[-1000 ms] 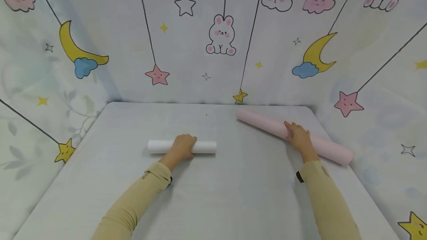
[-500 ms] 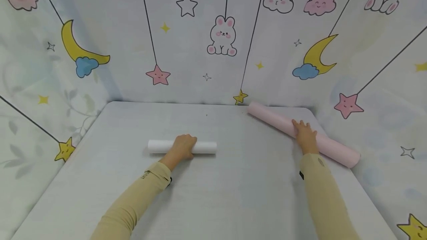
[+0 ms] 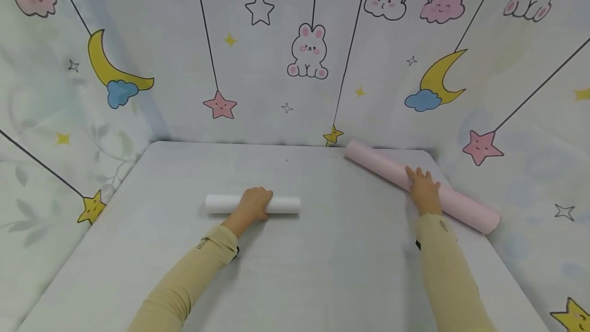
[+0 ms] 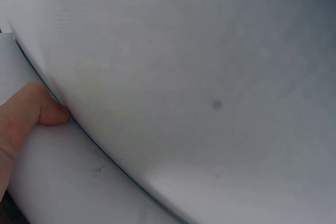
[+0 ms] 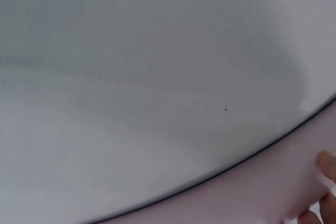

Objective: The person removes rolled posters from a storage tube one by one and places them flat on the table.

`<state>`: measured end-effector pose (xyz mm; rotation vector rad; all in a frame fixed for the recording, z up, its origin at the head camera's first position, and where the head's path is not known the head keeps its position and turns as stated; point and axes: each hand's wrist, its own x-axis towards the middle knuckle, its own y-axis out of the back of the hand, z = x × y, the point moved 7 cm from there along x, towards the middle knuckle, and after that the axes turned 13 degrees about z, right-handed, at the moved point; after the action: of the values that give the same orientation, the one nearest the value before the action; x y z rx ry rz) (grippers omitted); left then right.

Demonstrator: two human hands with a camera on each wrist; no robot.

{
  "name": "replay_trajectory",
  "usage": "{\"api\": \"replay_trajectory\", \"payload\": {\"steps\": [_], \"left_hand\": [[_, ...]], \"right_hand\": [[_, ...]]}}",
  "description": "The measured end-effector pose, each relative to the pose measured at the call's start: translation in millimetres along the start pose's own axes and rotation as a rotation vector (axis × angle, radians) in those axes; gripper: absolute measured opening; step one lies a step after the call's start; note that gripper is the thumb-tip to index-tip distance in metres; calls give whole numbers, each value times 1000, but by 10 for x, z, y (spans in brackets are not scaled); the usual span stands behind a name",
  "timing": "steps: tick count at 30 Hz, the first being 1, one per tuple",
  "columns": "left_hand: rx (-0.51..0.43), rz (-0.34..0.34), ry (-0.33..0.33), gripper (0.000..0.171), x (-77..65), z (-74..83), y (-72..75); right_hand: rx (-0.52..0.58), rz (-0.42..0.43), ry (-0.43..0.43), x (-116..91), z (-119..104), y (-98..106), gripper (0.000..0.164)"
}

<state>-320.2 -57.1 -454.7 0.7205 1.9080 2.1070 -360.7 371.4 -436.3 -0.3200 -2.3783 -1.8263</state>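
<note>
The left hand [image 3: 251, 208] covers the middle of the smooth white cylindrical roll [image 3: 222, 204], and the right hand [image 3: 424, 193] hides part of the pale pink cylindrical roll [image 3: 467, 211]; each wrist view crops its hand. The dark marking [image 3: 203, 243] on the tan left sleeve [image 3: 184, 281], possibly lettering, is too small to read.

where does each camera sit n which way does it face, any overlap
Head: worn on head, facing forward and down at the table, white roll and pink roll; left grip, right grip and both sleeves show.
Left wrist: on that wrist, facing table and white roll; part of left grip shows.
Right wrist: on that wrist, facing table and pink roll; some fingers show.
Shared: head and left wrist both show the white roll.
</note>
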Motion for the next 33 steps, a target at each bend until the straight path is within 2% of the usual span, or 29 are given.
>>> {"api": "replay_trajectory", "payload": {"steps": [10, 16, 21, 24, 30, 33], "left_hand": [[4, 2, 8, 38, 6, 7, 3], [34, 15, -24, 37, 25, 60, 23], [46, 8, -28, 36, 41, 96, 55], [45, -3, -24, 36, 39, 109, 62], [52, -4, -22, 37, 37, 123, 60], [56, -18, -31, 38, 40, 141, 45]], "right_hand": [[21, 20, 73, -11, 5, 3, 66], [77, 74, 146, -94, -93, 77, 68], [135, 106, 266, -142, -382, 115, 65], [175, 85, 321, -167, -598, 87, 65], [182, 54, 428, -266, -1065, -19, 65], [198, 16, 456, -344, -1287, -86, 66]]}}
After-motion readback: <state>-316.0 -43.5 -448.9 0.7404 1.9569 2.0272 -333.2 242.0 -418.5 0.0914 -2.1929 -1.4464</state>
